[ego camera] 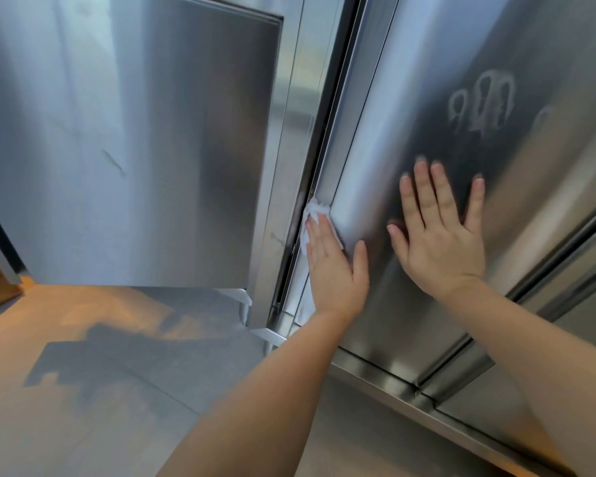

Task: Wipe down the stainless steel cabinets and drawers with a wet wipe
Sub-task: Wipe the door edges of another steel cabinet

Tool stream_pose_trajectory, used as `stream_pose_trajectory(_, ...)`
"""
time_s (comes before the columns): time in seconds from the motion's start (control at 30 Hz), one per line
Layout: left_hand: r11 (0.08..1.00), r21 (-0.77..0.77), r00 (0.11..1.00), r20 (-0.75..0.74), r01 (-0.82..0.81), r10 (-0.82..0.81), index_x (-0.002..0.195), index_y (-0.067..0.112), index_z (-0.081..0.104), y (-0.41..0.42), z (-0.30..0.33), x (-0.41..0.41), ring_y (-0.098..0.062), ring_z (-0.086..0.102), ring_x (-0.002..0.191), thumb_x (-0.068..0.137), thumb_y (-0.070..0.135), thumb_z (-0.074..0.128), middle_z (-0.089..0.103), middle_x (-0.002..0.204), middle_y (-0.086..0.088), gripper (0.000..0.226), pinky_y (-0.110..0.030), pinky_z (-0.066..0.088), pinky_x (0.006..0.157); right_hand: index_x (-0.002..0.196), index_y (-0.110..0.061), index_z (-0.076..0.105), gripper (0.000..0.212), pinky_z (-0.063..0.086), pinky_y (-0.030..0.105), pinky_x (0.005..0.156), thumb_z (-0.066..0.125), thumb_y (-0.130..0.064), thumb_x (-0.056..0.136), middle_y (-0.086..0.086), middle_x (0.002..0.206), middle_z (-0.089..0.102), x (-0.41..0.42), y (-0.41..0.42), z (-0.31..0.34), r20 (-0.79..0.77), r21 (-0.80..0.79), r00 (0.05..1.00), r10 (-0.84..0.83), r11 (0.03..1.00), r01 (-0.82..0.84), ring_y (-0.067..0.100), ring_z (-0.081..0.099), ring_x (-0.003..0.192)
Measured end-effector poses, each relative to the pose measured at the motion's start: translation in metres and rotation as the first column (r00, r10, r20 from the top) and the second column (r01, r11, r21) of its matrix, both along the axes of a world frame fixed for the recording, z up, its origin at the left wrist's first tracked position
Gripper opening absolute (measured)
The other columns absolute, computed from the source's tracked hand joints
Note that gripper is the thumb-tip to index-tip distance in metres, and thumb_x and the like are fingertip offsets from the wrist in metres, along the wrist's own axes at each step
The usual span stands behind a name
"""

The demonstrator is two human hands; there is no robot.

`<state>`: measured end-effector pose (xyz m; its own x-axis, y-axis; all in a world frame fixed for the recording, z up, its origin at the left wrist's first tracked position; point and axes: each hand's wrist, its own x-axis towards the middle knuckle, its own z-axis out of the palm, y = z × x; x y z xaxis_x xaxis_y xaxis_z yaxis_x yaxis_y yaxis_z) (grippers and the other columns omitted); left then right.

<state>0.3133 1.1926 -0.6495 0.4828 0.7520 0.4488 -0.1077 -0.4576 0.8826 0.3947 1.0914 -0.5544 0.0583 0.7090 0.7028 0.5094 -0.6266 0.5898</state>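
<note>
The left hand [334, 266] presses the wipe [315, 215] flat-fingered along the door [427, 98] edge, reaching the seam — the right hand [439, 232], spread flat on the panel, likely braces the door steady.

Both forearms are bare, with no sleeves in view. The left hand [334, 270] and the right hand [441, 235] wear no gloves, rings or watch. The fingernails are short and unpainted.
</note>
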Motion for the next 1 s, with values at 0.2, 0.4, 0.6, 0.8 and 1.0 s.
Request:
stream_pose_trajectory(0.2,0.956,-0.293,0.992,-0.119,0.013,-0.049,0.156,0.011,0.004,-0.011,-0.074,-0.012,-0.001,-0.015,0.144,0.103,0.030,0.044,-0.004,0.164,-0.010,0.069,-0.029,0.001,0.122,0.155,-0.008,0.013,0.067,-0.006,0.058,0.117,0.034,-0.043,0.103,0.012,0.163,0.006,0.010,0.003,-0.005,0.085,0.037,0.996,0.018,0.999,-0.021,0.028,0.010,0.150)
stream_pose_trajectory(0.4,1.000,0.005,0.994,0.104,0.029,-0.029,0.156,0.013,0.002,-0.001,-0.004,0.001,-0.004,-0.016,0.148,0.100,0.041,0.033,-0.010,0.158,0.011,0.070,-0.033,-0.004,0.123,0.155,-0.007,0.015,0.067,0.000,0.061,0.117,0.036,-0.043,0.102,0.014,0.162,0.010,0.009,0.001,-0.006,0.104,0.040,0.994,0.023,0.999,-0.027,0.030,0.011,0.149)
stream_pose_trajectory(0.6,0.997,-0.061,0.999,-0.018,0.038,-0.040,0.155,0.013,-0.001,-0.006,-0.048,-0.004,-0.011,-0.012,0.150,0.097,0.041,0.040,-0.006,0.162,0.001,0.076,-0.037,0.002,0.124,0.155,-0.006,0.016,0.067,0.009,0.065,0.114,0.036,-0.043,0.102,0.015,0.160,0.012,0.007,-0.001,-0.005,0.073,0.047,0.997,0.026,0.998,-0.029,0.031,0.010,0.148)
stream_pose_trajectory(0.8,0.958,-0.283,0.978,-0.183,0.049,-0.104,0.155,0.009,-0.004,-0.012,-0.119,-0.015,-0.003,-0.020,0.144,0.102,0.035,0.044,-0.012,0.163,-0.007,0.077,-0.039,0.000,0.123,0.155,-0.007,0.014,0.068,0.008,0.065,0.112,0.035,-0.043,0.102,0.015,0.160,0.012,0.008,0.002,-0.005,0.072,0.053,0.997,0.026,0.998,-0.030,0.032,0.013,0.148)
stream_pose_trajectory(1.0,0.877,-0.479,0.991,-0.125,-0.020,-0.045,0.156,0.008,0.000,-0.021,-0.083,-0.008,-0.009,-0.015,0.148,0.103,0.037,0.045,-0.011,0.164,-0.008,0.075,-0.029,-0.005,0.121,0.155,-0.006,0.016,0.066,0.009,0.065,0.112,0.036,-0.042,0.102,0.014,0.160,0.010,0.006,0.001,-0.003,0.050,0.063,0.998,0.031,0.997,-0.034,0.030,0.010,0.148)
